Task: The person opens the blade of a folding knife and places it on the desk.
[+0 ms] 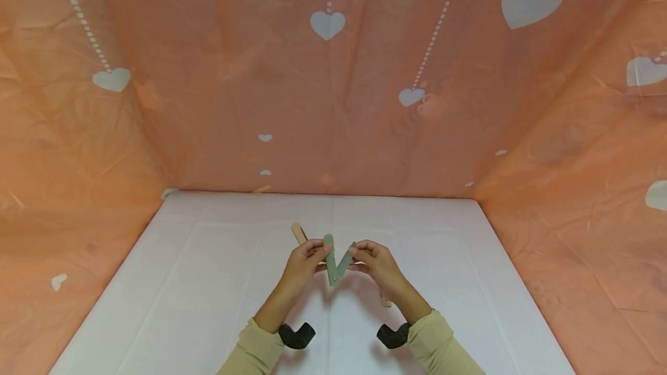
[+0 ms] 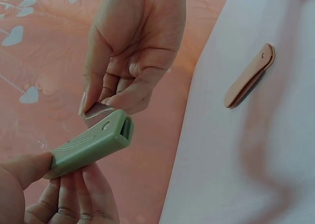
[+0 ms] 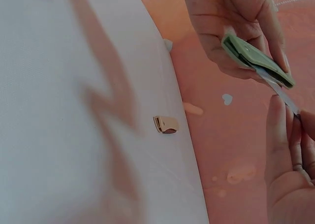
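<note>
Above the bench's [image 1: 208, 282] near middle, the left hand [image 1: 302, 262] grips the green folding knife's handle [image 1: 329, 259] while the right hand [image 1: 376, 262] pinches its half-open blade [image 1: 346, 260]. A slipping pinch could cut fingertips.

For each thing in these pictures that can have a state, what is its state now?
Green folding knife: partly open, blade swung out into a V, held above the table.
Blade: out of the handle, pinched by the right hand.
Left hand: grips the green handle.
Right hand: pinches the blade.
Pink folding knife: closed, lying flat on the table, untouched.
</note>
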{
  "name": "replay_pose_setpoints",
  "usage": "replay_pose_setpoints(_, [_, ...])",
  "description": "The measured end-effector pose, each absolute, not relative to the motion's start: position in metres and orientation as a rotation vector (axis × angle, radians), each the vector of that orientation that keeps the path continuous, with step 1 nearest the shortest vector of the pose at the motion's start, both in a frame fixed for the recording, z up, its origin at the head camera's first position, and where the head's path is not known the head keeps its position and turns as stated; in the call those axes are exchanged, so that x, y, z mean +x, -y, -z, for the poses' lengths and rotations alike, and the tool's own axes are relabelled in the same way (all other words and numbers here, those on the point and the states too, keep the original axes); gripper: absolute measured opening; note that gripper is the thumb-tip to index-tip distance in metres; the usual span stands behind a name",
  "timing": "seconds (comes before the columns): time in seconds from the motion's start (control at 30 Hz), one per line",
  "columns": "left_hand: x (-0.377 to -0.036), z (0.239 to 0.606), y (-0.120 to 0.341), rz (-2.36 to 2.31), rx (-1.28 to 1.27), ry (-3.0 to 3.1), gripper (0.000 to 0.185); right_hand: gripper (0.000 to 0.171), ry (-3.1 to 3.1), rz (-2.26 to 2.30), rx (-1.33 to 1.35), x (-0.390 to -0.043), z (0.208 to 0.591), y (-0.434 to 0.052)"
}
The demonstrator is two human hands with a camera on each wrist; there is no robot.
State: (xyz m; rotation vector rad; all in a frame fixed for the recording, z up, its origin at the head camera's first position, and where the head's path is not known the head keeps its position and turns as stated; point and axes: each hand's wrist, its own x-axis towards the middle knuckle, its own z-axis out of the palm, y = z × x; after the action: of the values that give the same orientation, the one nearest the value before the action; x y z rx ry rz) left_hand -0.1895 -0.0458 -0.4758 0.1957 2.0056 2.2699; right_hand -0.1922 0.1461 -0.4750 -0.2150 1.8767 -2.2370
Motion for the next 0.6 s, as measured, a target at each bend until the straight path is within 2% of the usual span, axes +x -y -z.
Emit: replay_pose_setpoints(0.6, [-0.1916,0.4764,0.052,-2.381,0.114,-1.892,0.03,0.021,-1.814,2.328,-0.094,-0.1941,0.4762,-0.1522])
